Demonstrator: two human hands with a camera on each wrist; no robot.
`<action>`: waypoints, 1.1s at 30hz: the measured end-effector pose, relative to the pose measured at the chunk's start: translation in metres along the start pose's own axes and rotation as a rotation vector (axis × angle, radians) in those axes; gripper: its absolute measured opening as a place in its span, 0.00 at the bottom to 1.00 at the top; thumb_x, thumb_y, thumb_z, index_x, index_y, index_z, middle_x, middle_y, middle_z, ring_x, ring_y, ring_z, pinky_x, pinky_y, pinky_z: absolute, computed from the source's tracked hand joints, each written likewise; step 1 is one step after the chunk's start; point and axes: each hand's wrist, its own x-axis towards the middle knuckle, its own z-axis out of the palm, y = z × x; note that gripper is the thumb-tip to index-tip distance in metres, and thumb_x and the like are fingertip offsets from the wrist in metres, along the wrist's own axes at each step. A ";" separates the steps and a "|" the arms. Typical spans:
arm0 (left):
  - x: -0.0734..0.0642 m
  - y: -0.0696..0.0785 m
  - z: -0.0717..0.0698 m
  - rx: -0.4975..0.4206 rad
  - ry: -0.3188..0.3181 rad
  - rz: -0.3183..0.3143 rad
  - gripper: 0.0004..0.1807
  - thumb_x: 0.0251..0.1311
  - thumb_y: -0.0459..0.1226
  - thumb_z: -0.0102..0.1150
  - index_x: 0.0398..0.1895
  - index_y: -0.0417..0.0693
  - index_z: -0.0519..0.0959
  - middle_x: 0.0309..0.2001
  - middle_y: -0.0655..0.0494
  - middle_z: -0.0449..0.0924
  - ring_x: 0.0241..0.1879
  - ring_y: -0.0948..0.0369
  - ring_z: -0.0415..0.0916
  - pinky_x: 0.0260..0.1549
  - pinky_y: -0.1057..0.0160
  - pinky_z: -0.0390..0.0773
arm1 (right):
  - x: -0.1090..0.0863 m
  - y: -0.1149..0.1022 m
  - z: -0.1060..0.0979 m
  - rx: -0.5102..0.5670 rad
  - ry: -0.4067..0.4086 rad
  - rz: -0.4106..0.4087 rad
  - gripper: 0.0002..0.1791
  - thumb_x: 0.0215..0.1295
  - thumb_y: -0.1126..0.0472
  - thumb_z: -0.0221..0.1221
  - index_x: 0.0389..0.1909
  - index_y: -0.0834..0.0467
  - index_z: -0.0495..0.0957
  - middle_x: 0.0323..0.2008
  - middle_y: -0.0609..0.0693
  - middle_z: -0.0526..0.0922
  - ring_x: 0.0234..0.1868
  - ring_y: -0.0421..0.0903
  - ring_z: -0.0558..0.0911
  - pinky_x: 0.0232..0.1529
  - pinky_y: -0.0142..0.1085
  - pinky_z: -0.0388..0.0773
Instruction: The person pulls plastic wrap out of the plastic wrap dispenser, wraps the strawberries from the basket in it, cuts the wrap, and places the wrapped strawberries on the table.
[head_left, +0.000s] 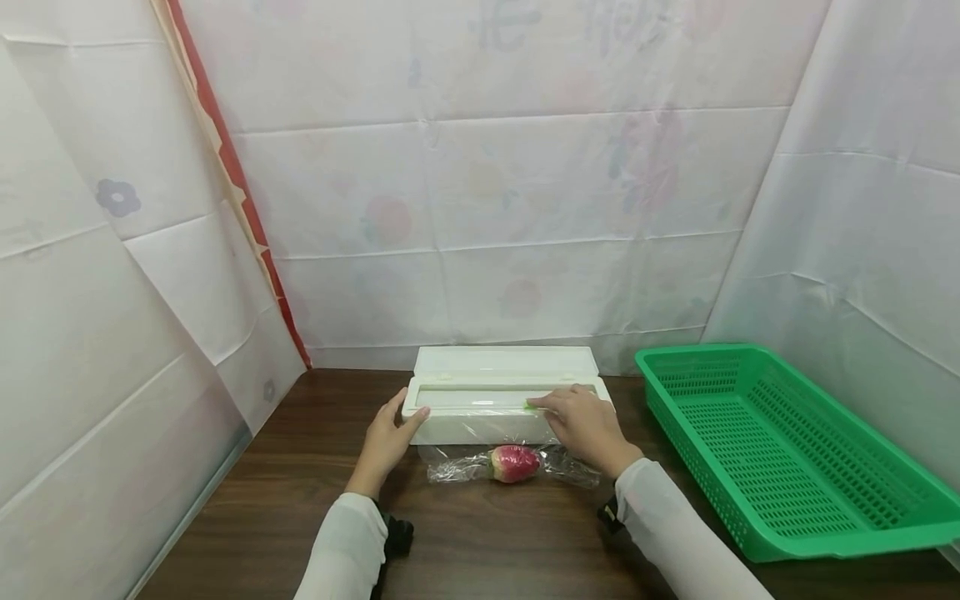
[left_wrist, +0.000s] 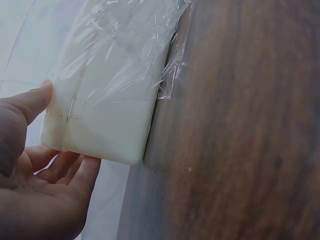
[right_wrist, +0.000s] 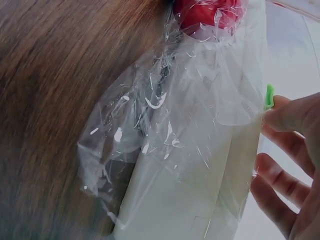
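Observation:
A white cling film dispenser [head_left: 480, 427] lies lengthwise with its lid [head_left: 506, 360] raised at the back. My left hand [head_left: 385, 443] grips its left end, thumb on the front edge and fingers around the end in the left wrist view. On the dispenser's front rim sits a small green slide cutter [right_wrist: 270, 96], pinched between the thumb and forefinger of my right hand [head_left: 587, 423]. Clear cling film [head_left: 457, 469] hangs over the dispenser's front onto the table. A red fruit with a pale yellowish end [head_left: 514, 463] lies wrapped in film before the dispenser.
A green perforated plastic basket [head_left: 750, 442] stands on the right of the dark wood table [head_left: 300, 467], close to my right forearm. White printed sheeting [head_left: 480, 192] covers the back and both sides, directly behind the dispenser.

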 end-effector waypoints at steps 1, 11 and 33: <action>0.000 0.000 0.000 -0.003 0.000 -0.001 0.43 0.58 0.56 0.56 0.71 0.46 0.54 0.65 0.36 0.60 0.59 0.43 0.61 0.56 0.38 0.66 | 0.001 0.000 -0.001 0.004 0.001 0.010 0.15 0.61 0.58 0.58 0.47 0.38 0.82 0.41 0.38 0.85 0.37 0.42 0.78 0.21 0.38 0.75; 0.001 0.002 -0.001 -0.006 -0.002 0.004 0.43 0.58 0.56 0.56 0.71 0.45 0.54 0.66 0.36 0.58 0.62 0.42 0.58 0.57 0.37 0.64 | 0.005 0.005 -0.009 0.153 0.092 0.068 0.12 0.60 0.66 0.54 0.42 0.55 0.82 0.32 0.46 0.83 0.25 0.38 0.69 0.26 0.37 0.74; 0.000 -0.001 0.000 -0.004 -0.013 -0.010 0.45 0.57 0.59 0.55 0.71 0.47 0.54 0.66 0.37 0.57 0.63 0.41 0.55 0.58 0.36 0.62 | 0.012 -0.020 0.012 0.300 0.085 0.108 0.17 0.54 0.52 0.66 0.40 0.60 0.81 0.27 0.49 0.78 0.29 0.42 0.73 0.28 0.38 0.77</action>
